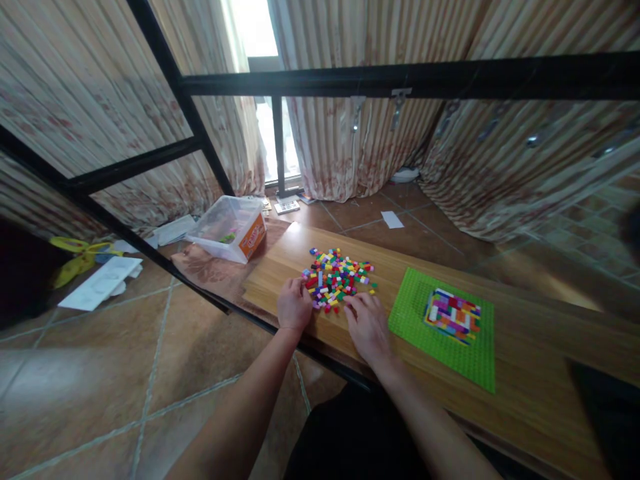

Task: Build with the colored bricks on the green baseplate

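A loose pile of small multicoloured toy building bricks lies on the wooden bench top. At the pile's near left edge is my left hand, its fingers curled in and pressed together; whatever they may hold is hidden. My right hand rests at the near right edge of the pile, fingers bent but apart, fingertips by the bricks. To the right of that hand lies a green baseplate. On it stands a roughly square block of built-up bricks in mixed colours.
A clear plastic tub with an orange label stands on a brown cloth left of the bench. A black metal frame crosses in front of striped curtains. White papers lie on the tiled floor. A dark flat object sits at right.
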The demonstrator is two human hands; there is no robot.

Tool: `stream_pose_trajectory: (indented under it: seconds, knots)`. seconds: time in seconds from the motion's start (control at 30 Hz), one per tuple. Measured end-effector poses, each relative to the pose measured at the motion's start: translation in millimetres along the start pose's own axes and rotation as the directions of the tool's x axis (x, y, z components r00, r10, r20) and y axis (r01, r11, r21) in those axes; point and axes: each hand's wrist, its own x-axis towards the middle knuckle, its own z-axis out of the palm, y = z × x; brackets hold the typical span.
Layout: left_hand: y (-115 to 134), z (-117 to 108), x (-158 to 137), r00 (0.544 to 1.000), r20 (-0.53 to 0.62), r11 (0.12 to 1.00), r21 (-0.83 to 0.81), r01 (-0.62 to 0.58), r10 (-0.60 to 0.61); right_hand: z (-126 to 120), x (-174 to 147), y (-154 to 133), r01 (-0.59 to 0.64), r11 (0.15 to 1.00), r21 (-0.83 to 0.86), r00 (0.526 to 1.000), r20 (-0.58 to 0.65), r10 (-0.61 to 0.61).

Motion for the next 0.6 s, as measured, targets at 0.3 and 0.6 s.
stream_pose_trajectory:
  seconds: [0.3,0.6]
  knots:
    - [-2,2,-1,1.000,-0.011,1.000,0.010,-0.009,0.010,8,16,-4,0.008,0.984,-0.180,1.000,0.009,-0.007]
    - [-3,2,-1,0.999,-0.027,1.000,-0.007,-0.019,0.019,-3,2,2,0.006,0.995,-0.102,1.000,0.025,-0.003]
